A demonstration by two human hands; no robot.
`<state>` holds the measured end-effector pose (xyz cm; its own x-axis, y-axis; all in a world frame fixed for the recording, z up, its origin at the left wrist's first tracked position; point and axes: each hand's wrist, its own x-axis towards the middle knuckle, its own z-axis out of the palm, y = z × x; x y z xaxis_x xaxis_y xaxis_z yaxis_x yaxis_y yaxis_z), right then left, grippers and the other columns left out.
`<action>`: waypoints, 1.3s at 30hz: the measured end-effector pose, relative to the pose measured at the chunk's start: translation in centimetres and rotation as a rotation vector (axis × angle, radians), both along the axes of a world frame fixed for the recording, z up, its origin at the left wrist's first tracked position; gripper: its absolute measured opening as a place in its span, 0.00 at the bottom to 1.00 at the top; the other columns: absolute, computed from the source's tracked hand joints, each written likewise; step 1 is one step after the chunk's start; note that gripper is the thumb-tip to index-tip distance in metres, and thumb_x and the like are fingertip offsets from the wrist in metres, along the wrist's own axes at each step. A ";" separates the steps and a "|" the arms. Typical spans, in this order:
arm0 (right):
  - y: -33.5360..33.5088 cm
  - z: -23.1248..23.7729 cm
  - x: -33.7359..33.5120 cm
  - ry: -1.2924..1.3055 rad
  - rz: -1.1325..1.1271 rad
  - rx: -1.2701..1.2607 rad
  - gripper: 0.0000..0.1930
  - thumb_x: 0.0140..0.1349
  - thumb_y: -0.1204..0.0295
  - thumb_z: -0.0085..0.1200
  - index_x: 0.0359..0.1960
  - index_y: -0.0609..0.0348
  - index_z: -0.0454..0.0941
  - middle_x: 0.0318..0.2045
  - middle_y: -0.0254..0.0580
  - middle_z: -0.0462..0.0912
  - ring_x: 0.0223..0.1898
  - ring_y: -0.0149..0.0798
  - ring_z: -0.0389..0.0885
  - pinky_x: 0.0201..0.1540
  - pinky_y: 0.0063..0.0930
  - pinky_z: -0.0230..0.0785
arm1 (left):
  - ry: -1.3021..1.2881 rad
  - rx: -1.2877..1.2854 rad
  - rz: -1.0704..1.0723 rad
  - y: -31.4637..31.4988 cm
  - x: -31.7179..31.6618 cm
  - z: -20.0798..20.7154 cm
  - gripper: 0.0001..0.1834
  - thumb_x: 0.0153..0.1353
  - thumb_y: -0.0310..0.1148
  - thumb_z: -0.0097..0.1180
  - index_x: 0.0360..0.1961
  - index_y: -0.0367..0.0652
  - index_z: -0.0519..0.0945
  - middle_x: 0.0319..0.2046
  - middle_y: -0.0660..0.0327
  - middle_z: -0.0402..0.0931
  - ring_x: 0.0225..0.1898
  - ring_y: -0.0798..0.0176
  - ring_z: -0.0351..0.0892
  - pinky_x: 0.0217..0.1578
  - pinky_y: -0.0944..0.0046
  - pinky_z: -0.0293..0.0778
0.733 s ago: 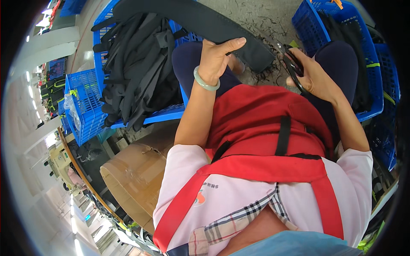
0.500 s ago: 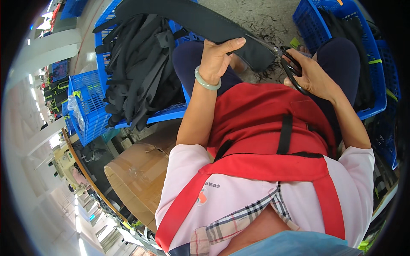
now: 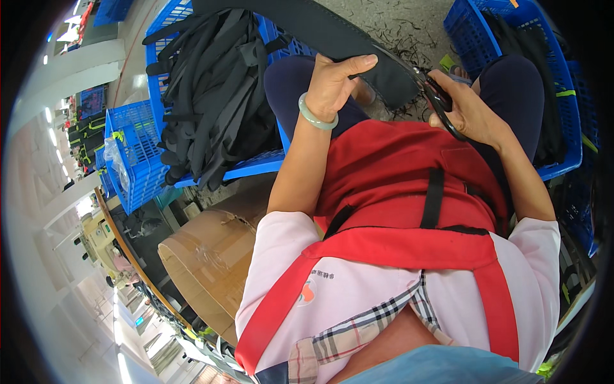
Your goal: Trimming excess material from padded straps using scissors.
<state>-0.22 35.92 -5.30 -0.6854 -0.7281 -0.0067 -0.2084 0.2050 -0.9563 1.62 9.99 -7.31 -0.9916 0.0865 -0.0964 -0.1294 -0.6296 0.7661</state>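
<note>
A long, wide black padded fabric strap [image 3: 320,29] stretches from the upper left to between my knees. My left hand [image 3: 336,83], with a pale bangle at the wrist, grips its near edge, thumb on top and fingers hidden beneath. My right hand [image 3: 473,112] is wrapped round the black handles of a pair of scissors [image 3: 440,102]. The scissor blades point up and left along the strap's far edge, close to its rounded end. Whether they touch the fabric is unclear.
A blue crate [image 3: 252,169] heaped with black straps [image 3: 211,96] stands at my left. Another blue crate [image 3: 470,32] with black pieces is at my right. Dark scraps [image 3: 403,32] litter the floor ahead. A cardboard box [image 3: 208,249] sits beside my left arm.
The scissors have turned, so their blades now lie further along the strap's edge, and the handles look closer together. The strap and both hands appear slightly further right.
</note>
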 end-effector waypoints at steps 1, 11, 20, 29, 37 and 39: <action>0.0 0.3 -0.3 -0.016 0.037 0.123 0.28 0.55 0.51 0.64 0.39 0.64 0.68 0.21 0.41 0.66 0.26 0.33 0.61 0.30 0.30 0.58 | -0.001 0.000 0.002 -0.1 0.1 0.0 0.09 0.51 0.15 0.64 0.33 0.37 0.83 0.31 0.60 0.83 0.33 0.65 0.83 0.38 0.68 0.78; -0.7 -0.1 0.2 0.156 -0.022 0.116 0.30 0.53 0.49 0.64 0.39 0.65 0.67 0.23 0.50 0.72 0.26 0.46 0.67 0.33 0.35 0.64 | 0.016 -0.018 0.024 0.3 0.1 0.2 0.08 0.51 0.16 0.64 0.32 0.38 0.83 0.31 0.61 0.82 0.34 0.66 0.82 0.38 0.68 0.78; 0.3 -0.6 -1.1 -0.018 0.074 0.310 0.32 0.53 0.46 0.63 0.38 0.65 0.66 0.19 0.51 0.69 0.22 0.44 0.64 0.27 0.36 0.60 | -0.013 -0.018 0.027 0.4 0.1 0.3 0.09 0.50 0.15 0.64 0.31 0.38 0.83 0.30 0.61 0.82 0.33 0.66 0.82 0.37 0.68 0.77; -0.7 -0.8 -0.3 0.028 -0.026 0.197 0.27 0.57 0.51 0.62 0.36 0.65 0.67 0.19 0.44 0.65 0.23 0.35 0.60 0.26 0.31 0.59 | 0.100 -0.065 -0.064 0.4 0.2 -0.6 0.11 0.54 0.15 0.60 0.36 0.41 0.82 0.34 0.62 0.82 0.37 0.66 0.83 0.41 0.67 0.78; -1.4 0.2 0.0 0.052 -0.061 0.271 0.26 0.57 0.53 0.63 0.38 0.65 0.67 0.20 0.47 0.70 0.24 0.39 0.65 0.29 0.32 0.62 | -0.029 0.063 0.095 0.2 -0.1 0.3 0.10 0.54 0.18 0.62 0.37 0.39 0.80 0.35 0.63 0.80 0.35 0.66 0.81 0.39 0.65 0.78; -1.7 -0.1 0.1 0.085 -0.049 0.211 0.31 0.53 0.50 0.65 0.42 0.65 0.64 0.23 0.51 0.73 0.28 0.51 0.74 0.34 0.39 0.66 | -0.037 0.049 0.069 0.3 -0.1 0.4 0.10 0.54 0.18 0.62 0.37 0.39 0.80 0.35 0.62 0.80 0.36 0.66 0.81 0.40 0.65 0.78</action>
